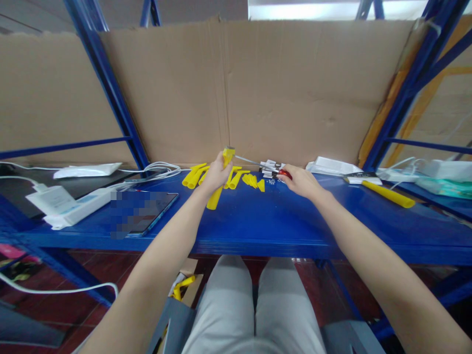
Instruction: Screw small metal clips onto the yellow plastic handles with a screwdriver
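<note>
My left hand (218, 173) is closed around a yellow plastic handle (213, 200), held upright with its wide head up. A grey piece sits at the top of that head. My right hand (300, 181) grips a screwdriver (284, 174) with a red and black grip. Its long thin shaft points left, the tip close to the handle's head; whether they touch I cannot tell. Several more yellow handles (193, 177) lie behind my left hand. Between my hands are small flat yellow pieces (250, 180), tiny screws (272, 181) and small white-and-black items (271, 167).
On the blue table (258, 221), a tablet (147, 211), a power strip (81, 206) and white cables lie left. A yellow tube (389, 194) and white packet (332, 166) lie right. Cardboard (258, 88) stands behind. Below left, a box (191, 290) holds yellow parts.
</note>
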### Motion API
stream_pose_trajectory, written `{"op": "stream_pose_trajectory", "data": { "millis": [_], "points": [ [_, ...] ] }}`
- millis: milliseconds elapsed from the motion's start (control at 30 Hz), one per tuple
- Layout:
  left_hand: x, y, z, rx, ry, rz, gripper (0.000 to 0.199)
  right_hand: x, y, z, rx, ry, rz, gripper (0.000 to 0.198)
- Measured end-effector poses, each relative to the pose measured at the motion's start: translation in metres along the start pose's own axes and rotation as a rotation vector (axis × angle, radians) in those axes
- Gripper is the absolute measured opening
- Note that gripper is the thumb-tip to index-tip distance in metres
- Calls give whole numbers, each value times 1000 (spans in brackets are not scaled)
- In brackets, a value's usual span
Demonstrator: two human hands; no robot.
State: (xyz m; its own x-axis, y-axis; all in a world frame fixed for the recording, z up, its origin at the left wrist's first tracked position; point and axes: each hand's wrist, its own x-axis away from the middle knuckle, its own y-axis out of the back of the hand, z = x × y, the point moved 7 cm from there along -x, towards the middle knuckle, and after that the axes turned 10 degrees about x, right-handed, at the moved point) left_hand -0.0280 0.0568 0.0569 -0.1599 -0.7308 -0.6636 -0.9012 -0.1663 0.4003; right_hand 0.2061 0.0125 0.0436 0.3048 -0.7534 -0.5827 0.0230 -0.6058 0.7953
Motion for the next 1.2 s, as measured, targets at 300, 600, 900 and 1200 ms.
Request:
{"op": "stream_pose_trajectory", "data": {
  "millis": [300,600,900,1200],
  "points": [
    [2,2,-12,-98,-112,15,21,1,-9,-8,-159,-28,-38,23],
    [6,3,-21,-183,-111,29,24,-2,-42,3,-476,-2,122,20],
    [5,2,-18,-258,-116,29,27,-1,-62,0,-813,-152,255,26],
    [5,2,-16,-290,-106,36,28,-4,-58,5,-724,-100,342,18]
  ]
}}
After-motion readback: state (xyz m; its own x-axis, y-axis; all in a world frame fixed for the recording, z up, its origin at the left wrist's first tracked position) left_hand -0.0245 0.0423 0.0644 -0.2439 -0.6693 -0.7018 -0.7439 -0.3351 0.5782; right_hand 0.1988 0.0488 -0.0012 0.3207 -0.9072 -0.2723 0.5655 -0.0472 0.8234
